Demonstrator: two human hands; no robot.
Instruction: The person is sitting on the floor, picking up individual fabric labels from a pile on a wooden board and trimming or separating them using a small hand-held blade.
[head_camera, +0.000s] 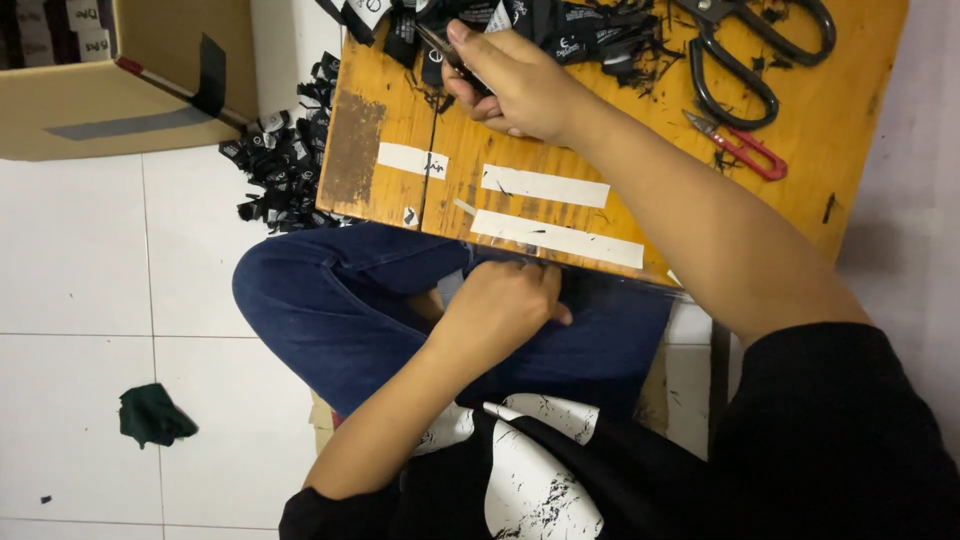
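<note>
**Hands at the edge of a wooden board**

Head view. Worn orange-brown wooden board (640, 150) across the lap, near edge running just above the blue-jeaned knee (330, 300). Open room only on the left: white tiled floor (80, 260), bare but for a crumpled dark green cloth scrap (152, 414). Brown cardboard box (110, 90) at the top left corner, a spill of small black woven labels (285, 160) between box and board edge.

On the board: three white tape strips (545, 186) near the front edge, large black-handled scissors (750, 50) at the far right, small red-handled thread snips (745, 148) just below them, well apart from both hands. Heap of black fabric labels (560, 30) along the far edge, loose black trimmings scattered around.

Right hand (515, 85) stretched forward over the board, fingers curled and pinching a black label at the heap's edge; forearm crossing the board diagonally. Left hand (500, 305) closed into a loose fist, knuckles pressed against the board's near edge, elbow bent low beside the knee; anything inside the fist hidden.
</note>
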